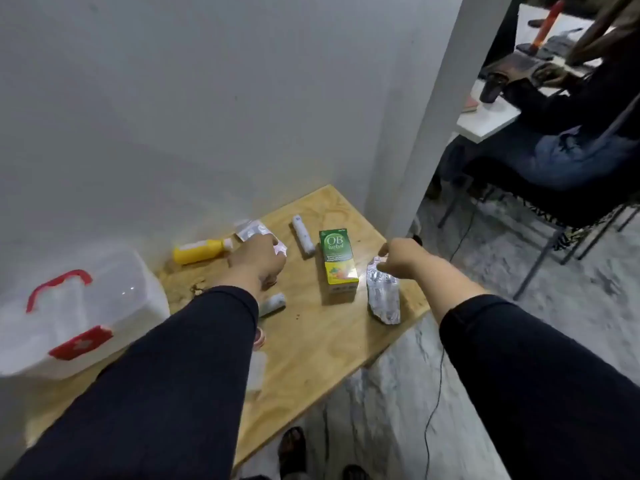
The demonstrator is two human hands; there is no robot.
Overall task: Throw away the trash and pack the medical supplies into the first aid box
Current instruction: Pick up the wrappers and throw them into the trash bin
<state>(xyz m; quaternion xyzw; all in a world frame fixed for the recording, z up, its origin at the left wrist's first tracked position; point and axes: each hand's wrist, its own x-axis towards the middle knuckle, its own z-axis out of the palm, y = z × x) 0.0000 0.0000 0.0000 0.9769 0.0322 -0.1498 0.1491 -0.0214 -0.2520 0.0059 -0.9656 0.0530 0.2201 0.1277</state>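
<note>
- Fingers of my left hand curl down over a crinkled foil blister pack at the far side of the wooden table; fingertips reach the pack's near end, but whether they pinch it or only rest on it I cannot tell
- Fingers of my right hand are bent together at the top edge of a second foil pack; thumb and forefinger appear to meet on the foil, grip not confirmed
- Second foil pack lies lengthwise near the table's right edge, just beside the green and yellow medicine carton
- Carton stands upright between my two hands, lettering "OB" legible on its front
- White tube lies flat beyond the carton, to its left, apart from both hands
- Yellow bottle lies on its side near the wall, white cap pointing toward the first foil pack
- Small white roll lies just under my left wrist, partly hidden by my dark sleeve
- First aid box, translucent white with a red handle and red latch, sits at the table's left end, lid down, well apart from the loose supplies
- Brown crumbs or stain mark the tabletop between the box and the yellow bottle
- Another person sits on a chair at a white desk beyond the wall corner, upper right
</note>
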